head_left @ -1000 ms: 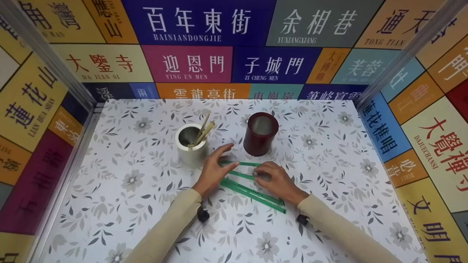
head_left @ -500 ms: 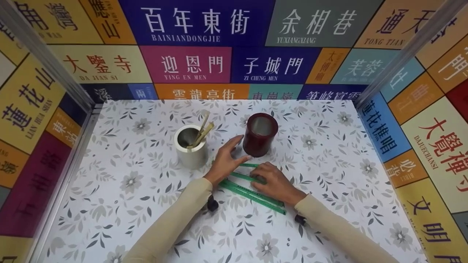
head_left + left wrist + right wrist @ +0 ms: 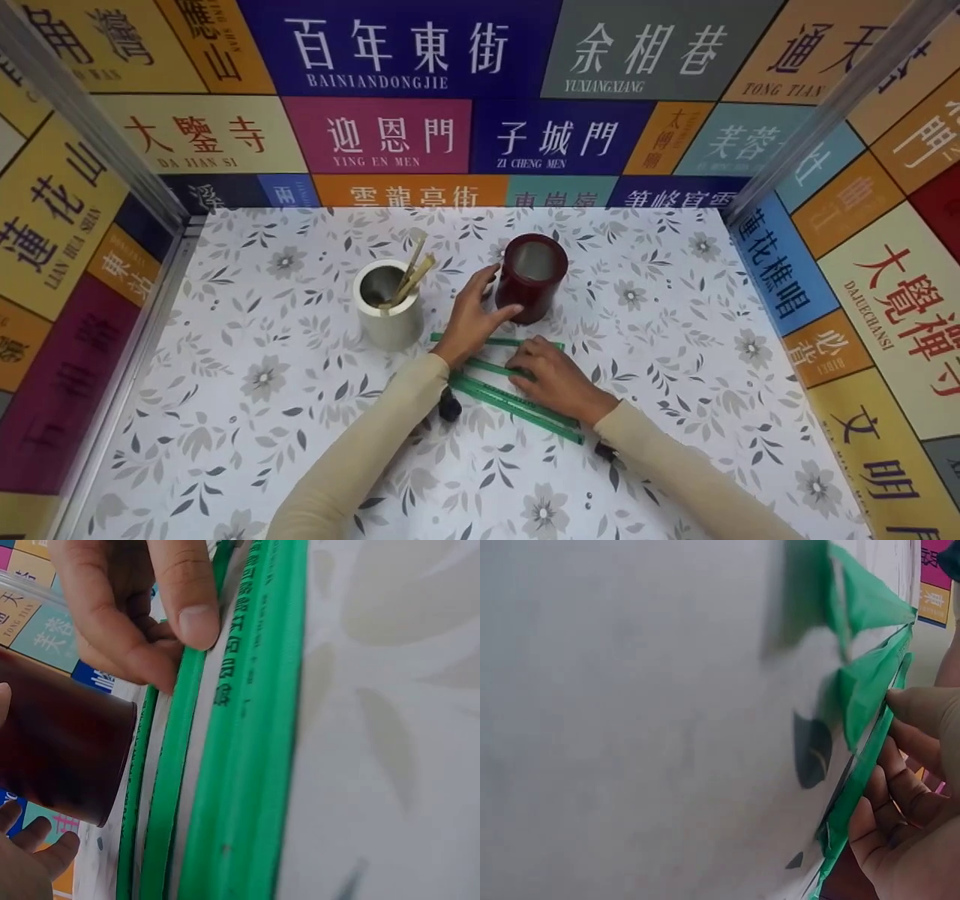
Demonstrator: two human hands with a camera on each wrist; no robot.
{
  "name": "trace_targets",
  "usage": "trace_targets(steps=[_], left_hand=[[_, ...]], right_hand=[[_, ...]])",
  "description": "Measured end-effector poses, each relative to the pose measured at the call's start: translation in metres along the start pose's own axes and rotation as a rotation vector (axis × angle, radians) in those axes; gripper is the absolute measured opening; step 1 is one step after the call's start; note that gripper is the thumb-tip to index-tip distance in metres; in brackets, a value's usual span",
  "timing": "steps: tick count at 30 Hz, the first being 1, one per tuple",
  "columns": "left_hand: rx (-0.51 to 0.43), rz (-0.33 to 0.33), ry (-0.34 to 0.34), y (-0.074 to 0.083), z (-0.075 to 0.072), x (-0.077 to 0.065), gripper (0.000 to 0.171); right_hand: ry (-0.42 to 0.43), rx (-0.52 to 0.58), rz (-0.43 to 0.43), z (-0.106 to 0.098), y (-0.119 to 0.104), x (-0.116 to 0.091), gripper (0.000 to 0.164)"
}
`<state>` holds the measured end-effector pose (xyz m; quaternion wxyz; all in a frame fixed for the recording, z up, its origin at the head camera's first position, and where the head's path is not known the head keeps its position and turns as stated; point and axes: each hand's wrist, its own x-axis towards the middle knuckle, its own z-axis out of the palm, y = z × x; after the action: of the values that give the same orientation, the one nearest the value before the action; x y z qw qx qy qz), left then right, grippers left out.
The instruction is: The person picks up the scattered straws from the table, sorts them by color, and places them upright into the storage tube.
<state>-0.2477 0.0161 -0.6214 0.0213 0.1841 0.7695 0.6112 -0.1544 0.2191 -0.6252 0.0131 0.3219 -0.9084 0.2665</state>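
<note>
Nearest, 2 paired green strips (image 3: 517,409) lie on the floral table (image 3: 360,457). Next, my right hand (image 3: 555,379) pinches the 3rd strip (image 3: 486,366) between thumb and fingertip. The 4th strip (image 3: 506,342) passes beneath my left hand (image 3: 471,319), which holds nothing, thumb and fingers spread beside the upright dark red cup (image 3: 531,292); contact cannot be determined. Leftward stands the white cup (image 3: 391,330), containing sticks (image 3: 412,279). Lettered panels (image 3: 559,139) form the far wall.

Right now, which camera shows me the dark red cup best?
The head view: the dark red cup stands upright with its opening and most of its wall visible. The left wrist view catches only part of its wall and base, cut by the frame. The right wrist view shows at most a dark patch at the bottom edge.
</note>
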Motion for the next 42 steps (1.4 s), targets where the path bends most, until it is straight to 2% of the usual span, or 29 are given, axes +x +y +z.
trace_targets(steps=[6,10,15,20,23,29,36,39,42], left_hand=[[0.027,-0.034,-0.022,0.000,0.001,0.007,0.093],[-0.002,-0.033,-0.037,-0.001,0.001,0.009,0.100],[-0.039,-0.017,-0.040,-0.002,0.001,0.011,0.100],[-0.019,-0.019,-0.026,-0.002,0.001,0.012,0.098],[-0.020,-0.024,-0.015,-0.002,0.000,0.012,0.098],[-0.045,-0.042,-0.009,-0.001,0.000,0.012,0.099],[-0.036,-0.032,-0.021,-0.002,0.003,0.013,0.096],[-0.040,-0.029,-0.017,-0.003,0.003,0.013,0.095],[-0.040,-0.037,-0.011,-0.003,0.004,0.013,0.096]], right_hand=[[-0.015,-0.047,-0.025,-0.004,-0.006,-0.002,0.003],[-0.020,-0.070,-0.061,-0.007,-0.008,-0.006,0.005],[-0.010,-0.111,-0.095,-0.015,-0.007,-0.015,0.006],[0.015,-0.110,-0.111,-0.032,-0.002,-0.027,0.009],[0.032,-0.031,-0.116,-0.044,0.003,-0.033,0.011],[0.056,0.275,-0.128,-0.064,0.016,-0.038,0.014],[0.244,0.477,-0.151,-0.090,0.016,-0.028,0.023],[0.316,0.545,-0.114,-0.103,0.012,-0.022,0.025],[0.385,0.585,-0.055,-0.116,0.009,-0.013,0.020]])
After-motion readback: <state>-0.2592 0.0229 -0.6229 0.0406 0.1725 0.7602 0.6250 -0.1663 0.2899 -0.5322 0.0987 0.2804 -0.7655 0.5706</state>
